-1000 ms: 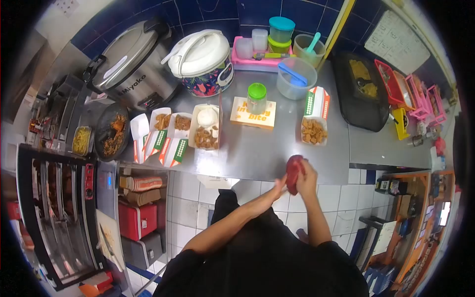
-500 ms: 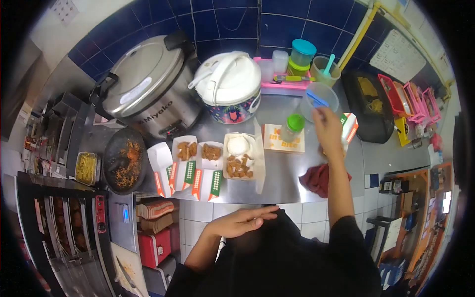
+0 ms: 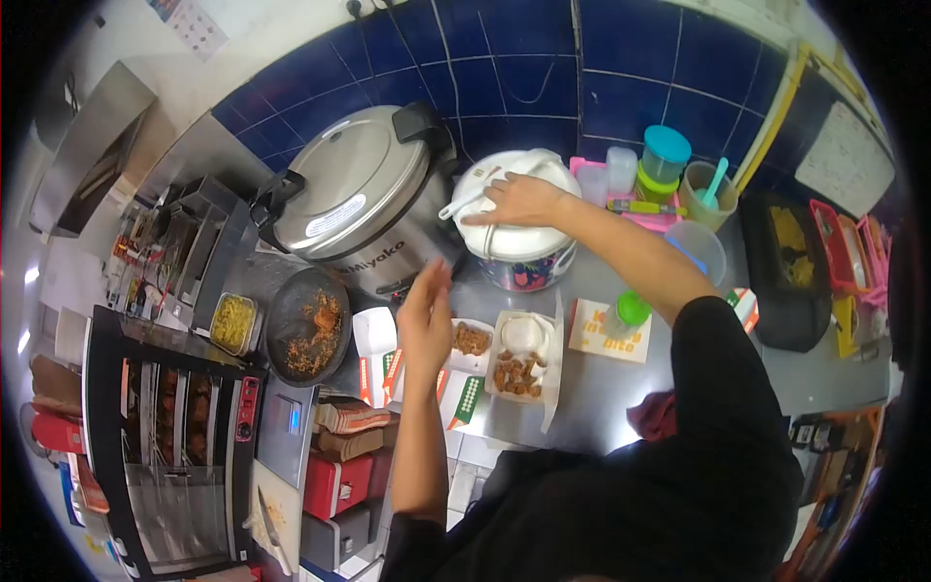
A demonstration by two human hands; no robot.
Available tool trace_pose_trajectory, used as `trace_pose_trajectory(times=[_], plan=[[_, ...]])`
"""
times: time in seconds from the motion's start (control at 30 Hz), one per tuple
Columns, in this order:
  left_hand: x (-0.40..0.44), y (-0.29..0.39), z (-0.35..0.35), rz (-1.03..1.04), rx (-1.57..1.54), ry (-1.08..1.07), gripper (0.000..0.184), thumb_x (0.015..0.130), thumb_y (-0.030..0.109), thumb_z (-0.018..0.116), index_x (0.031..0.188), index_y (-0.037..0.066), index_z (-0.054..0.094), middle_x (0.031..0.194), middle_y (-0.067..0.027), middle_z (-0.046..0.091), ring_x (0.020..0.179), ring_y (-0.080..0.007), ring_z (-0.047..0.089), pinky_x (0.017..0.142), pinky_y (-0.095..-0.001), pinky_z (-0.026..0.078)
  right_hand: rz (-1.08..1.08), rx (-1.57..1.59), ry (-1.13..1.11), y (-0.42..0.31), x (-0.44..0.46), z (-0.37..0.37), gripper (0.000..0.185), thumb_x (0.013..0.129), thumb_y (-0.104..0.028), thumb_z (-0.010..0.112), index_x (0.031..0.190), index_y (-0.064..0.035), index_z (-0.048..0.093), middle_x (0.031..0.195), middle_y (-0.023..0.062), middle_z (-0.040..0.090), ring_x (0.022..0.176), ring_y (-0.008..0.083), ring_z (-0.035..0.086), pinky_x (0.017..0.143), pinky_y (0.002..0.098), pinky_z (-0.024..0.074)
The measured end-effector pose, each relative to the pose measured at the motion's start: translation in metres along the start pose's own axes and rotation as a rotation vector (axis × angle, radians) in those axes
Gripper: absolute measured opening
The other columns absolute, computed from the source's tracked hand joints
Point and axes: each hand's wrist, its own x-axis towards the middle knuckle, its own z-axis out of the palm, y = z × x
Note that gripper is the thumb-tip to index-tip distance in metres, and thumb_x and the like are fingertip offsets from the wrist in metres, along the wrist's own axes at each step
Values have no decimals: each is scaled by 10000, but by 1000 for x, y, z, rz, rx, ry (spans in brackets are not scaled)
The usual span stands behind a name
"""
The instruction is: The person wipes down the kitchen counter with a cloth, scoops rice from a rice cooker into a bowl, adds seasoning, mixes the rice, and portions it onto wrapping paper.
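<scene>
My right hand [image 3: 524, 206] reaches over the white lid of a rice cooker [image 3: 529, 274] with a flowered band. Its fingers are spread at the carrying handle and a white paddle-like piece [image 3: 456, 207] that juts out to the left. My left hand [image 3: 427, 315] is raised above the paper food boxes, fingers stretched out and nothing in it. Below it, a paper box with fried chicken pieces [image 3: 472, 339] is partly hidden by the wrist. To the right lies an open box [image 3: 550, 373] with a mound of rice [image 3: 524, 334] and chicken pieces [image 3: 518, 375].
A large steel Miyako cooker [image 3: 364, 209] stands left of the white one. A dark mortar [image 3: 281, 335] holds red-orange paste, beside a tray of yellowish food [image 3: 234, 325]. Rightward are a green-lidded shaker [image 3: 633, 310], a clear tub [image 3: 716, 257] and a dark red cloth [image 3: 652, 415].
My right hand has moved left from the clear tub to the rice cooker's lid. My left hand has risen from the counter's front edge to above the boxes. The view has shifted.
</scene>
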Motion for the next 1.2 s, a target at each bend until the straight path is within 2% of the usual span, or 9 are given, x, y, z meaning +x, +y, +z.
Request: trace_pose_trajectory(times=[0.07,0.1,0.27,0.37,0.5,0.77,0.87,1.0,1.2], plan=[[50,-30,22,249,287,58,390,961,2,501,1346,-21,561,1316,-231,612,1219,-357,587,1037,-399,452,-113,11,133,6,-9,7,457,970,-218,463,1379,-415,507,1003,122,660,931,286,699,773,419,576],[72,-38,35,370,427,90,408,933,-12,513,1337,-16,570,1313,-255,603,1225,-447,565,1053,-447,441,-149,59,93,6,-12,2,478,964,-194,464,1393,-401,497,1102,169,660,978,306,701,869,453,566],[133,-48,61,429,582,-28,313,913,53,589,1213,-14,649,1215,-251,649,1130,-426,604,974,-468,479,-109,49,323,19,-32,-23,487,969,-211,465,1423,-386,465,1059,146,670,909,319,715,714,427,606],[150,-15,55,441,604,-34,250,885,39,611,1121,5,686,985,-215,676,925,-394,628,809,-470,505,23,278,83,49,-43,-43,617,993,-163,438,1539,-398,274,1186,132,676,916,270,735,617,366,613],[158,45,51,390,758,138,316,953,28,557,1261,14,628,1042,-218,619,948,-380,605,823,-449,485,163,860,352,110,-55,-39,441,915,-131,626,1354,-176,616,1249,127,684,1076,291,690,933,404,547],[107,30,32,272,646,296,313,1039,181,511,1233,-57,575,1103,-191,631,953,-256,602,830,-368,471,632,1450,337,195,-93,-30,446,909,-64,651,1353,-71,610,1219,78,686,1101,139,623,997,297,467],[85,22,33,-102,300,135,305,1032,211,549,1146,-69,583,1004,-133,650,890,-170,566,807,-326,465,795,1429,417,225,-123,12,438,925,-168,662,1351,-80,614,1196,81,685,1075,144,623,950,316,485],[61,-2,28,-88,403,20,305,1021,254,589,1090,-42,602,883,-76,631,840,-139,540,783,-305,465,1154,1484,412,216,-177,0,429,938,-244,676,1336,-91,623,1193,109,685,1097,187,640,942,357,508],[59,4,34,-95,620,-200,243,983,223,619,986,-20,615,854,-247,672,757,-354,648,725,-406,491,1311,1029,332,112,-305,-51,341,931,-297,679,1176,-61,678,933,53,706,821,136,679,720,316,536]])
